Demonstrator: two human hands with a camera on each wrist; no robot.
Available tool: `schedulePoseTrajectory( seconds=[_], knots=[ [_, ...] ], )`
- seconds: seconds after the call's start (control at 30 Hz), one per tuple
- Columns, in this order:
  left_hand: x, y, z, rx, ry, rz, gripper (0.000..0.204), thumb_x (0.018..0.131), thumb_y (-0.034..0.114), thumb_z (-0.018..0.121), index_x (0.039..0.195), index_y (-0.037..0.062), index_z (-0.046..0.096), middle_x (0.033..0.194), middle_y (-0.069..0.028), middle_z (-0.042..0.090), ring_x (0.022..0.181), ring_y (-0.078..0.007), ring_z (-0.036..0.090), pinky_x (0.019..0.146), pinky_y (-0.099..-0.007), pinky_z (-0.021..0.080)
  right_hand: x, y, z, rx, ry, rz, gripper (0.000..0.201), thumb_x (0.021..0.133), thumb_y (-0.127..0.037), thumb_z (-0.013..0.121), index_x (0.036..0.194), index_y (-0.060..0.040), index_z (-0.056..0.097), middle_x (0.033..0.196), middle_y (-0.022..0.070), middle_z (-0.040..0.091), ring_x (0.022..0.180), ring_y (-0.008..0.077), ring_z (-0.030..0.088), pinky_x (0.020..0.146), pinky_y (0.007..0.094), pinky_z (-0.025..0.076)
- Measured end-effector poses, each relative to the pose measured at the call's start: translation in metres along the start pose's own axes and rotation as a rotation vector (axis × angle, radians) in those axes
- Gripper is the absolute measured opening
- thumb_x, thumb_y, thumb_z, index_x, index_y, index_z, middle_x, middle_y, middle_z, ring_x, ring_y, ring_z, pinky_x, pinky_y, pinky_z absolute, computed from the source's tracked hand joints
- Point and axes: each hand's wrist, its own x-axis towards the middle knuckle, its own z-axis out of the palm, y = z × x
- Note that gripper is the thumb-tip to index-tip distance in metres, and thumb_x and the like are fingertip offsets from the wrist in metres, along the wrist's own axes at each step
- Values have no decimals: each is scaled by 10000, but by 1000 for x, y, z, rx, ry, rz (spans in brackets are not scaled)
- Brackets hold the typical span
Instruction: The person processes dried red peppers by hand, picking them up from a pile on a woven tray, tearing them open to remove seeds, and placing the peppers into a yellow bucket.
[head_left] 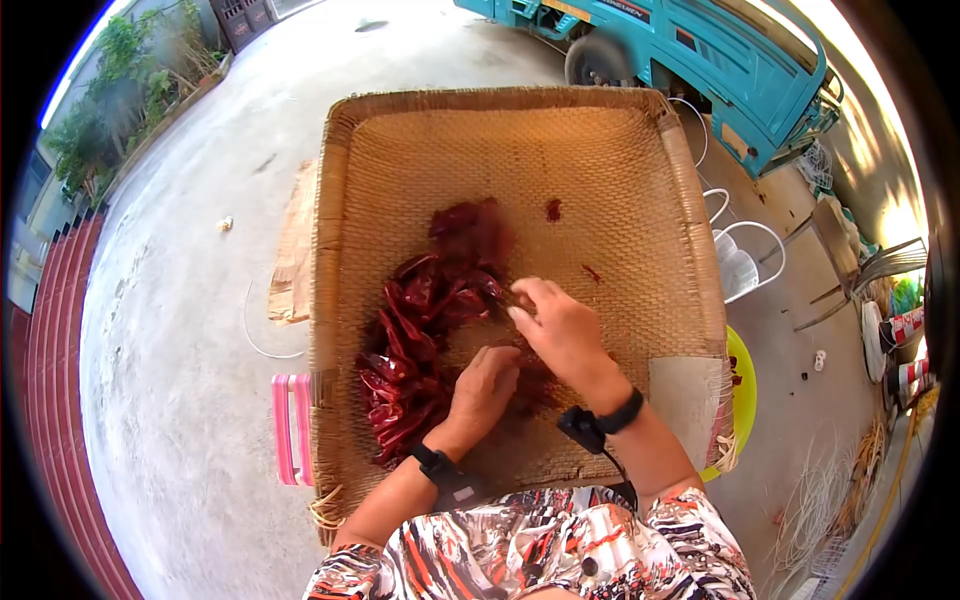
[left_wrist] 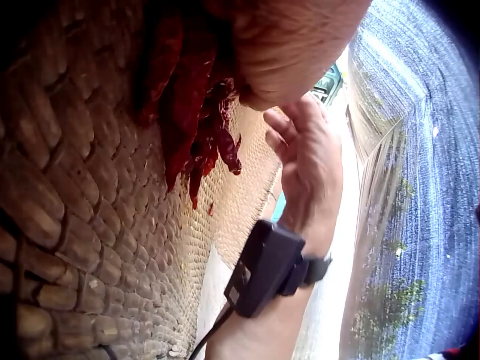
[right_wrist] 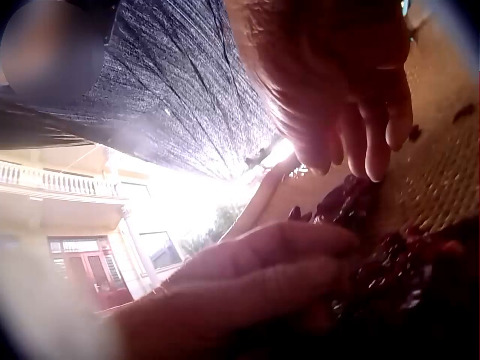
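Observation:
Glossy dried red chilies (head_left: 410, 370) lie heaped in the left and middle of a shallow woven basket (head_left: 600, 160). My left hand (head_left: 483, 388) is low over the near side of the heap. In the left wrist view, chilies (left_wrist: 191, 105) show right beside this hand, whose palm side and grip are hidden. In the right wrist view, its fingers (right_wrist: 277, 251) reach across the chilies. Farther out, my right hand (head_left: 565, 335) has its fingertips by the heap's right edge. Its fingers (right_wrist: 375, 154) hang down loosely in the right wrist view.
A few chili pieces (head_left: 553, 210) lie apart on the basket's weave. A yellow-green basin (head_left: 742, 395) and a white bucket (head_left: 735, 265) stand to the right, a pink-striped stool (head_left: 292, 430) to the left. Beyond is a blue cargo vehicle (head_left: 715, 65).

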Motion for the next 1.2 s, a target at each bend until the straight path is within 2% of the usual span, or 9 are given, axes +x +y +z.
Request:
schedulePoseTrajectory(
  seconds=[0.13, 0.23, 0.33, 0.47, 0.7, 0.87, 0.97, 1.07, 1.2],
  knots=[
    [-3, -3, -2, -57, 127, -210, 225, 918, 44, 600, 1130, 20, 527, 931, -150, 618, 790, -261, 645, 701, -343, 517, 26, 4, 45, -29, 30, 29, 242, 878, -227, 640, 1078, -97, 597, 1030, 132, 664, 861, 354, 655, 715, 452, 523],
    [0, 4, -8, -264, 145, -359, 231, 987, 152, 561, 1171, 29, 496, 872, -64, 604, 717, -118, 592, 619, -262, 490, 26, 11, 53, 159, 60, 61, 207, 866, -132, 641, 1062, -76, 604, 1001, 133, 672, 842, 308, 669, 707, 414, 528],
    [0, 1, -9, -548, 193, -464, 305, 1027, 252, 488, 1231, 27, 460, 900, -52, 594, 716, -94, 571, 611, -224, 485, 9, 14, 32, 521, 82, 132, 226, 850, -28, 630, 1073, -61, 609, 948, 94, 676, 786, 206, 662, 694, 341, 524],
    [3, 6, -13, -647, 202, -496, 411, 1048, 314, 420, 1326, 15, 376, 937, -62, 584, 728, -91, 560, 611, -214, 485, -28, 1, -11, 681, 54, 323, 222, 901, 12, 596, 1118, -31, 586, 943, 25, 637, 751, 56, 562, 673, 218, 486],
    [-1, 7, -12, -680, 89, -464, 344, 1042, 338, 438, 1154, 38, 563, 832, -8, 608, 741, -69, 544, 641, -206, 456, -77, 0, -15, 781, -101, 341, 217, 907, 2, 617, 1118, -21, 577, 971, 30, 640, 784, 64, 574, 687, 222, 498],
    [-4, 8, -15, -788, -123, -447, 321, 1035, 330, 454, 1129, 56, 591, 850, 0, 633, 780, -67, 545, 709, -205, 432, -87, 29, 5, 872, 3, 425, 168, 937, -26, 591, 1104, -40, 585, 968, 0, 644, 807, 54, 583, 689, 210, 487],
    [-4, 9, -16, -641, -178, -353, 321, 1031, 314, 449, 1112, 45, 605, 902, -10, 628, 827, -80, 552, 746, -213, 436, -87, 26, -3, 943, 59, 540, 162, 936, -27, 594, 1096, -51, 587, 958, -7, 642, 789, 52, 576, 692, 214, 486],
    [3, 25, -17, -694, 7, -346, 269, 1007, 265, 508, 1085, 32, 618, 976, -19, 609, 880, -90, 556, 793, -227, 443, -93, 45, -23, 1069, 305, 603, 155, 930, -49, 615, 1082, -81, 610, 925, 8, 642, 713, 63, 549, 661, 223, 478],
    [0, 16, -17, -427, -92, -255, 227, 909, 154, 658, 1088, 22, 612, 1034, -55, 597, 933, -153, 570, 883, -294, 445, -111, 85, -69, 1591, 619, 544, 139, 948, -91, 606, 1086, -93, 597, 969, 35, 641, 717, 87, 557, 666, 232, 478]
  ],
)
